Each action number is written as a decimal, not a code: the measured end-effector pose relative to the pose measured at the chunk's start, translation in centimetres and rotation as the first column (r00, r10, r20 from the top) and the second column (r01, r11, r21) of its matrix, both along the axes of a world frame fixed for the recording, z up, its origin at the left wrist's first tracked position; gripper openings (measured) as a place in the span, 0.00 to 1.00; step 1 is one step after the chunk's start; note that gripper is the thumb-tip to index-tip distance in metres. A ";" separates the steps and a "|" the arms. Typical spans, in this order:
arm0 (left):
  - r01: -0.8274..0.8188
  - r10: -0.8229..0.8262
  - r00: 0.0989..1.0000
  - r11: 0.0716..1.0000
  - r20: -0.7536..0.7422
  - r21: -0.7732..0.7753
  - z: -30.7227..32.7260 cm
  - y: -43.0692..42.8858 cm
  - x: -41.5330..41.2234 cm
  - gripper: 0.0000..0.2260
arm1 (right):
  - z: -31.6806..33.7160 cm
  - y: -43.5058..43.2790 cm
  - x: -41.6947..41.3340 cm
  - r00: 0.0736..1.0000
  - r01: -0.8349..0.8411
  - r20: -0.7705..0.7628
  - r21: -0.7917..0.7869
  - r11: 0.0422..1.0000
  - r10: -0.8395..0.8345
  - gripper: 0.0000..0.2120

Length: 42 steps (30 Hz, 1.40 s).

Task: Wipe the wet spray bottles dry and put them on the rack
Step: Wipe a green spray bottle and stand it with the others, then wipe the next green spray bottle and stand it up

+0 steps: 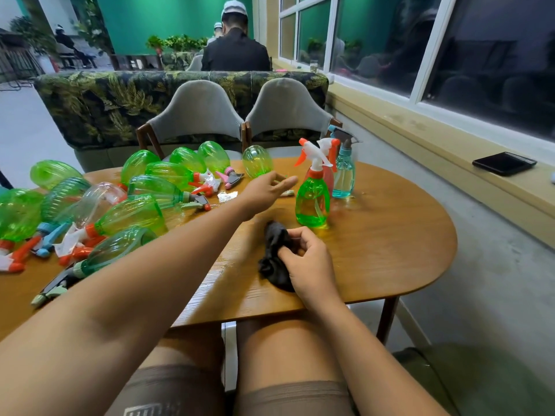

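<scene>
Several green spray bottles (132, 213) lie on their sides in a pile across the left half of the wooden table (390, 250). Three bottles stand upright at the far right: a green one (312, 202) in front, a pink one (329, 175) and a blue one (344, 172) behind it. My left hand (267, 187) reaches out over the table just left of the upright green bottle, fingers extended, holding nothing. My right hand (306, 262) grips a black cloth (274, 256) that rests on the table near the front edge. No rack shows in this view.
Two grey chairs (195, 115) stand at the table's far side, with a leaf-patterned sofa back behind them. A black phone (504, 163) lies on the window ledge to the right. A person sits beyond with their back turned. Water glistens on the tabletop near the cloth.
</scene>
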<state>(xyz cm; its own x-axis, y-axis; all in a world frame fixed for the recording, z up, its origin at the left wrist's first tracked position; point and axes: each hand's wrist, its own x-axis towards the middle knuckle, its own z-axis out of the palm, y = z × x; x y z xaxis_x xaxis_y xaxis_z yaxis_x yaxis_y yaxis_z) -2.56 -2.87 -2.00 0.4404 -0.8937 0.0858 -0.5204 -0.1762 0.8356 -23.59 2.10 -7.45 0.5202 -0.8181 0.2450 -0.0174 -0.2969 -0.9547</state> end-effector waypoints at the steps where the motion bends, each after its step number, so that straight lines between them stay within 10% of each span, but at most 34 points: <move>1: -0.029 0.029 0.999 1.000 0.024 0.001 -0.2 -0.2 0.7 0.23 | 0.0 0.0 0.0 1.000 -0.001 0.001 0.002 1.000 0.001 0.08; 13: -0.181 -0.004 0.745 0.961 0.667 0.208 -2.9 -1.9 5.7 0.29 | -0.2 -0.2 0.2 1.000 -0.027 -0.012 0.001 1.000 0.027 0.08; 42: -0.176 -0.150 0.646 0.925 0.749 0.337 -1.5 -0.2 4.0 0.25 | 0.0 -0.1 0.0 0.999 -0.027 -0.026 -0.015 1.000 0.027 0.08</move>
